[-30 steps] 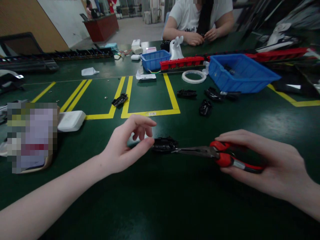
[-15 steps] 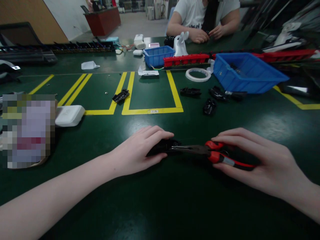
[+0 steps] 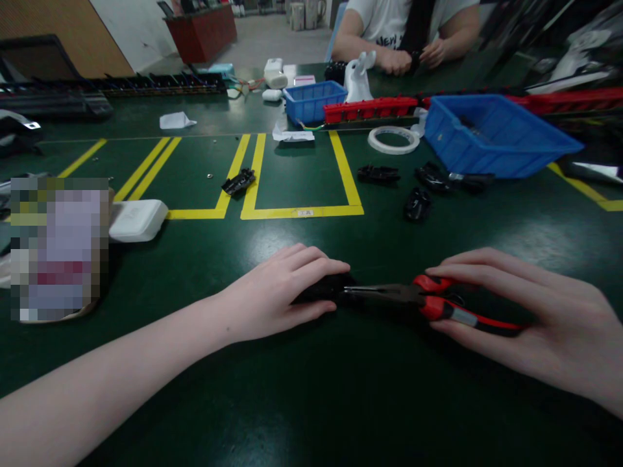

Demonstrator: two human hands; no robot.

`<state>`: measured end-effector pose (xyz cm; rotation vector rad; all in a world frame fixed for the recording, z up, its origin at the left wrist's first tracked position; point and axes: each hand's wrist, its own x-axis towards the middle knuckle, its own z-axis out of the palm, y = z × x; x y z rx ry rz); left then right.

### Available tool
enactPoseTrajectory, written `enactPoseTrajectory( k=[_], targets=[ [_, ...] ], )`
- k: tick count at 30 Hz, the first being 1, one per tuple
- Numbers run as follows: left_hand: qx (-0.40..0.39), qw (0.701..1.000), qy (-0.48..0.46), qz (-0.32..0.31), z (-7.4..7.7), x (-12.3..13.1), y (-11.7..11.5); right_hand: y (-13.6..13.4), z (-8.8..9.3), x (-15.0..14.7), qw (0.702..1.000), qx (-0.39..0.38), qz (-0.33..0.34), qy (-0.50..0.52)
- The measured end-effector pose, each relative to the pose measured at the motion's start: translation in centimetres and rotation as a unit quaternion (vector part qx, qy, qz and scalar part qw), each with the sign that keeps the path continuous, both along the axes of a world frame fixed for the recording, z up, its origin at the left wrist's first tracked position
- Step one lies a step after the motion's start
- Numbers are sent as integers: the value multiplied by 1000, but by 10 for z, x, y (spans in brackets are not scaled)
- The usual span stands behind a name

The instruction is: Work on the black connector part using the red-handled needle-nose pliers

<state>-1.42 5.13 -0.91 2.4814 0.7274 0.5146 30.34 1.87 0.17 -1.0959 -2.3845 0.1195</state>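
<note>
Left hand point(image 3: 287, 295): laid low over a small black plastic part point(image 3: 325, 287), fingers together on top, thumb along the near side, pinning it to the dark green worktop point(image 3: 311, 402).
Right hand point(image 3: 530, 318): wrapped round the handles of red-handled long-nose pliers point(image 3: 421, 301), fingers over, thumb under, handles drawn close.
Part's place: between the two hands, mostly hidden beneath the left fingers, only its right end showing.
Pliers' nose: meeting the part right at the left fingertips point(image 3: 338, 266); whether gripping it or only touching, cannot tell.
Pinch risk: steel nose just beside bare fingertips, so a slip off the part would likely drive it into skin.
Skid risk: smooth worktop and a small part held mostly by downward pressure; a hard pull or twist would likely shoot it out from under the left hand.
Breakage risk: thin plastic, probably prone to cracking or losing a tab under too strong a squeeze.
Mix-up risk: more loose black plastic parts point(image 3: 417, 203) lying beyond the right hand, near a blue plastic bin point(image 3: 496, 133); a flung piece could easily be lost among them.
Blind spot: contact point covered by the left fingers, so a poor bite would be hard to catch in time.
</note>
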Motion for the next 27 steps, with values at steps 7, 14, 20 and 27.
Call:
enactPoseTrajectory(
  k=[7,14,20,27],
  targets=[
    [9,1000,7,-2,0,-1,0,-1,0,1,1000,2,7,-1],
    [22,1000,9,-9,-1,-1,1,0,-3,-1,1000,3,10,-6],
    [37,999,22,-10,0,-1,0,0,-3,-1,1000,0,8,-8],
    [83,995,48,-12,-1,-1,-1,-2,-2,0,1000,14,19,-10]
  ],
)
